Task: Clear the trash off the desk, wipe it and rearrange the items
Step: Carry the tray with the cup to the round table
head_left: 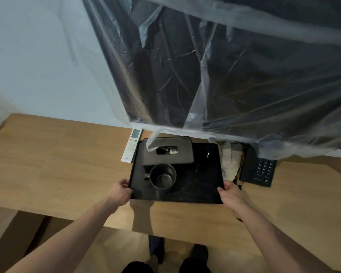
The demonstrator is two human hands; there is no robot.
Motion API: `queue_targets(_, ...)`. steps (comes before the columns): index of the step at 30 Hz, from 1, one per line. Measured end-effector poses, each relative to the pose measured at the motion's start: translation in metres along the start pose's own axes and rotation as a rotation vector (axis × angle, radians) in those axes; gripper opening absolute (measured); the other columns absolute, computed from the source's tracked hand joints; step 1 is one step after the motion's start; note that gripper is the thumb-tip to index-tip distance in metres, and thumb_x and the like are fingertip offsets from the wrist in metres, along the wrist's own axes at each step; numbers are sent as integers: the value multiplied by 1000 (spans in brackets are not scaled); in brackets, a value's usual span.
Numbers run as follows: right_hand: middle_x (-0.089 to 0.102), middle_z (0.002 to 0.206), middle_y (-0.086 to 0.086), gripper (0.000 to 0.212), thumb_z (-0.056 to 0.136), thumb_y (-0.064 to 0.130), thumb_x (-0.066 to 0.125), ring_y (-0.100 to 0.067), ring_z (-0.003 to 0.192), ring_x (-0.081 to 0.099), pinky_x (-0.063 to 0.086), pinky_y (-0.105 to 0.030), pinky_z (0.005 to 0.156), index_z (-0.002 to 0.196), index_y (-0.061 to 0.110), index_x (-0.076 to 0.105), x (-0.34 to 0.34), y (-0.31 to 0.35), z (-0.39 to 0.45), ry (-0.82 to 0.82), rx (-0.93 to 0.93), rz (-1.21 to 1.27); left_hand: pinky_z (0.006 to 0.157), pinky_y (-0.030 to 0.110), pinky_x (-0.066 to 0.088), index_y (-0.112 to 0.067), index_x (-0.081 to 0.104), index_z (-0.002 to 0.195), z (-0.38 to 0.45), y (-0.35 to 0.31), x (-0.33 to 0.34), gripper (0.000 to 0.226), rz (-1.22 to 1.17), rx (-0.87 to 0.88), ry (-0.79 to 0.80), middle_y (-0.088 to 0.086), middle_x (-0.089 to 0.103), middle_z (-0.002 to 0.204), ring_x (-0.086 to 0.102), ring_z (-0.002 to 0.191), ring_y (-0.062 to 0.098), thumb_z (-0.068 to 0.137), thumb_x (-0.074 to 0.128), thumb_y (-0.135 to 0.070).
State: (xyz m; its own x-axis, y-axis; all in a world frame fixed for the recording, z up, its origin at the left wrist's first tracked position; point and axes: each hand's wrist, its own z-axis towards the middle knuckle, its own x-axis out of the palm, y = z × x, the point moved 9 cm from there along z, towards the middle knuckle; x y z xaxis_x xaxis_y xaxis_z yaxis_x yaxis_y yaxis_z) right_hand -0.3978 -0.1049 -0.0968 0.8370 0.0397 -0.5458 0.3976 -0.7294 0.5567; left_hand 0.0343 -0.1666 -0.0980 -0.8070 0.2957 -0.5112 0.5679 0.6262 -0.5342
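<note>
Both hands, L (120, 191) & R (231, 194), grip black tray (195, 191) edges w/ mug (163, 175) on desk (67, 164).

Black tray (195, 194); dark grey mug (162, 176); white remote (131, 145); tan desk (57, 164).

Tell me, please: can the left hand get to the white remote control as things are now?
Probably yes, once it lets go. The left hand grips the black tray, and the white remote lies just beyond it on bare desk beside the tray, nothing between.
</note>
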Motion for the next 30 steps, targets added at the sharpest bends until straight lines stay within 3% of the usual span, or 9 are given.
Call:
queue_targets(2, 69, 132, 1, 33, 105, 21, 56, -22, 113, 66, 56, -40, 98, 137, 26, 62, -12, -3, -15, 5, -16, -41, 62, 26, 51, -6, 62, 113, -26, 10, 2, 20, -22, -3, -23, 14, 70, 108, 64, 83, 22, 96, 60, 4)
queue_targets(3, 68, 130, 3, 27, 106, 22, 55, -19, 108, 64, 56, -31, 87, 132, 26, 62, -17, -2, -28, 11, -24, -75, 64, 26, 51, -4, 62, 114, -39, 16, 3, 21, -42, -2, -38, 14, 70, 108, 64, 85, 22, 95, 60, 5)
queue_targets(5, 65, 130, 2, 23, 109, 24, 51, -20, 106, 61, 45, -20, 71, 131, 23, 58, -26, -7, -51, 25, -11, -131, 70, 29, 51, 1, 63, 116, -63, 31, 4, 24, -65, 3, -75, 17, 71, 110, 66, 89, 24, 94, 62, 8)
queue_targets(9, 55, 150, -8, 46, 109, 22, 53, -28, 135, 54, 45, -31, 100, 153, 15, 47, -33, -34, -85, 53, -19, -128, 66, 31, 50, -7, 68, 111, -121, 52, 9, 19, -36, 27, -123, 9, 72, 96, 68, 83, 24, 94, 67, 1)
queue_targets(11, 52, 154, -7, 48, 108, 23, 53, -27, 139, 51, 43, -36, 110, 155, 15, 44, -35, -48, -105, 75, -11, -123, 62, 29, 49, -11, 67, 110, -150, 59, 13, 17, -24, 40, -137, 3, 71, 93, 67, 79, 19, 95, 69, -4)
queue_targets(14, 55, 150, -5, 45, 108, 21, 53, -27, 136, 54, 45, -36, 110, 153, 16, 47, -41, -68, -139, 73, -13, -92, 70, 30, 48, -11, 67, 111, -186, 72, 20, 17, 0, 66, -144, -2, 70, 94, 65, 82, 13, 96, 69, -5)
queue_targets(20, 57, 146, -6, 40, 110, 20, 49, -26, 136, 53, 41, -31, 101, 150, 13, 49, -54, -106, -215, 18, -47, -15, 67, 17, 44, -14, 68, 115, -229, 102, 33, 21, 26, 155, -98, -3, 72, 102, 65, 88, 9, 95, 72, -9)
queue_targets(24, 57, 146, -3, 42, 109, 24, 52, -26, 135, 53, 45, -43, 110, 151, 20, 49, -47, -147, -258, -46, -2, 52, 69, 17, 46, -25, 68, 112, -248, 119, 31, 20, 57, 217, -22, -4, 73, 107, 68, 95, 10, 96, 72, -13)
queue_targets(30, 68, 125, 5, 25, 108, 24, 54, -16, 114, 63, 53, -45, 104, 131, 29, 62, -31, -212, -330, -84, 47, 162, 73, 20, 47, -29, 67, 110, -284, 145, 38, 21, 153, 287, 98, -7, 72, 105, 69, 98, 11, 96, 72, -15)
